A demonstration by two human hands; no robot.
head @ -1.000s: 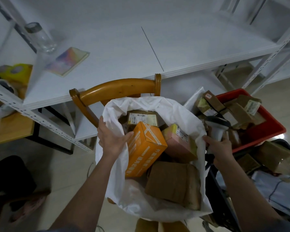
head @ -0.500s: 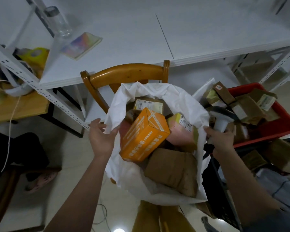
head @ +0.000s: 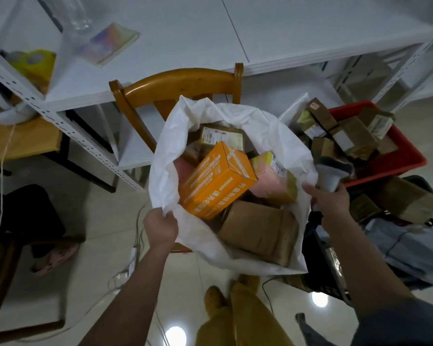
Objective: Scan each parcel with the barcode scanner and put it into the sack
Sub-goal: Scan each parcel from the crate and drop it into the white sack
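Note:
A white sack stands open on a wooden chair, holding several parcels. An orange box lies on top, with a pink and yellow parcel to its right and a brown parcel in front. My left hand grips the sack's near left rim. My right hand holds the grey barcode scanner at the sack's right edge, its index finger stretched along the rim. A red crate to the right holds several more brown parcels.
The wooden chair backs onto a white metal shelf carrying a glass bottle and a colourful booklet. A black crate sits below my right arm. Cables trail on the tiled floor. My legs are below.
My left hand moved down from the sack's upper left rim and closed on the near rim. The view tilted down. The orange box lies free in the sack.

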